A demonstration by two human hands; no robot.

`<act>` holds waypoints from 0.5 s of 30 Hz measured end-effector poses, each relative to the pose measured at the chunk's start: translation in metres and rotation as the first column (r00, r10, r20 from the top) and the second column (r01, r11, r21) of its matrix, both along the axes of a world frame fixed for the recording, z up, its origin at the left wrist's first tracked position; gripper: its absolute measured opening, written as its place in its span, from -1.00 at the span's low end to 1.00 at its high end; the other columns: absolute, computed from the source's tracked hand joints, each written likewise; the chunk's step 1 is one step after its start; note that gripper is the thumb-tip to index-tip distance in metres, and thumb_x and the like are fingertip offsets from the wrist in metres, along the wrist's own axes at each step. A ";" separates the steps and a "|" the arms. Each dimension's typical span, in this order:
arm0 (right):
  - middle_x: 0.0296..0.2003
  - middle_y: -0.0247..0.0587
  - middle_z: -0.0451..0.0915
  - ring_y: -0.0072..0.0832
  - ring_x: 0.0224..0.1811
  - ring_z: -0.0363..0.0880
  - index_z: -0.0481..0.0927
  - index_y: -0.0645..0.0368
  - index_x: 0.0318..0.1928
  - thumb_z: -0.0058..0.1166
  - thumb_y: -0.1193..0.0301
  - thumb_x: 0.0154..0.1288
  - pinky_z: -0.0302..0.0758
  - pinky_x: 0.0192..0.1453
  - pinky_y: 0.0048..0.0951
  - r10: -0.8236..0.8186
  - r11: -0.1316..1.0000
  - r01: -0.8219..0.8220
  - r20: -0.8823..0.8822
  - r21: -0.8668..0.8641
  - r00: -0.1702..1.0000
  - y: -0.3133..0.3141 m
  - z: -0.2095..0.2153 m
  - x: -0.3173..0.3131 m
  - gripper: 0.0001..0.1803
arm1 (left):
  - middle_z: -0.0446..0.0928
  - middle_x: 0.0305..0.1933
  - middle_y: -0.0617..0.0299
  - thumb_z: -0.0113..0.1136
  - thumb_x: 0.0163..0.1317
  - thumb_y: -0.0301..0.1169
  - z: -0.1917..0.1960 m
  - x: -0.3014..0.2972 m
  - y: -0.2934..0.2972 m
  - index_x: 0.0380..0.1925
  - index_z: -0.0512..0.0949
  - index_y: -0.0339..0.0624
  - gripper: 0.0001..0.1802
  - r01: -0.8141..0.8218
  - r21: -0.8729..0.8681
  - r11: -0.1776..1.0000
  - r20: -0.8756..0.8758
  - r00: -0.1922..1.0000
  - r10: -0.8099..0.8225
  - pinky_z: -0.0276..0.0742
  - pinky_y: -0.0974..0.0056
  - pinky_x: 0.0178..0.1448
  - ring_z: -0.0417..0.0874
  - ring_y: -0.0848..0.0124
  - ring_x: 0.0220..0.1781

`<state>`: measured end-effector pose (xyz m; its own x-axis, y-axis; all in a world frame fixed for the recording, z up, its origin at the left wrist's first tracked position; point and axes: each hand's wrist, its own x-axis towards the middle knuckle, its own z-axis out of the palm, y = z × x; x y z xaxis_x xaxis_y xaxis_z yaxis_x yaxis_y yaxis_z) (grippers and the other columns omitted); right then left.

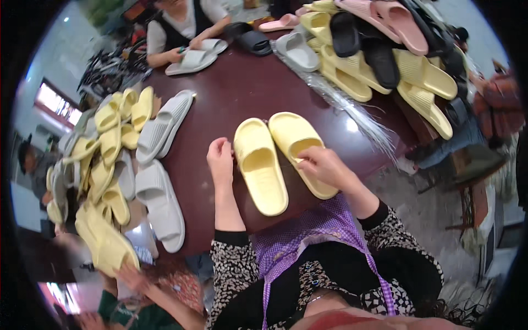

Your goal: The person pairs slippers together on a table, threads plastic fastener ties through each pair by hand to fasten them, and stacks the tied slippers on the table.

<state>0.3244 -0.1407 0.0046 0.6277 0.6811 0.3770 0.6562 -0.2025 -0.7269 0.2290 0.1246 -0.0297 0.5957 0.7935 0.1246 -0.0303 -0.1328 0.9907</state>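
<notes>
At frame centre, left hand (pixel 220 159) steadies one yellow foam slipper (pixel 259 165) while right hand (pixel 323 165) grips its mate (pixel 300 148) on the dark surface (pixel 231 99), pairing them side by side.

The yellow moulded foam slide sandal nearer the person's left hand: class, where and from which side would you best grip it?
Probably the wide upper strap of the yellow moulded foam slide sandal, pinched from its left edge: it lies sole-down, strap arched above the footbed, and the left hand already touches that side.

One head-worn fisheye view looks steeply down. It sits close above the dark bench (pixel 236 93), facing forward across it
</notes>
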 end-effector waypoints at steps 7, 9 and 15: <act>-0.44 0.03 0.57 -0.09 -0.34 0.57 0.54 0.30 -0.38 0.15 0.11 0.14 0.48 -0.21 -0.18 0.061 0.908 -0.088 -0.080 -0.409 0.995 0.032 0.011 0.001 -0.58 | 0.48 -0.40 0.30 0.04 0.28 -0.39 -0.020 0.004 -0.007 -0.20 0.50 -0.34 -0.77 0.111 0.068 0.991 -0.051 0.993 -0.108 0.40 0.46 -0.37 0.44 0.58 -0.43; -0.47 0.03 0.55 -0.11 -0.36 0.57 0.53 0.26 -0.41 0.16 0.09 0.12 0.47 -0.23 -0.18 0.033 0.905 -0.046 -0.037 -0.423 0.999 0.041 0.017 -0.001 -0.58 | 0.49 -0.39 0.30 0.03 0.29 -0.38 -0.015 -0.001 -0.012 -0.22 0.51 -0.34 -0.78 0.126 -0.024 0.992 -0.057 0.990 -0.127 0.40 0.45 -0.37 0.44 0.58 -0.42; -0.46 0.02 0.56 -0.08 -0.38 0.56 0.51 0.26 -0.43 0.08 0.18 0.14 0.48 -0.26 -0.16 -0.084 0.930 0.106 0.076 -0.352 0.994 0.045 -0.002 0.005 -0.66 | 0.48 -0.43 0.31 0.02 0.30 -0.38 -0.002 -0.001 -0.018 -0.22 0.50 -0.29 -0.80 0.138 -0.109 0.984 -0.031 0.989 -0.142 0.37 0.51 -0.49 0.42 0.61 -0.52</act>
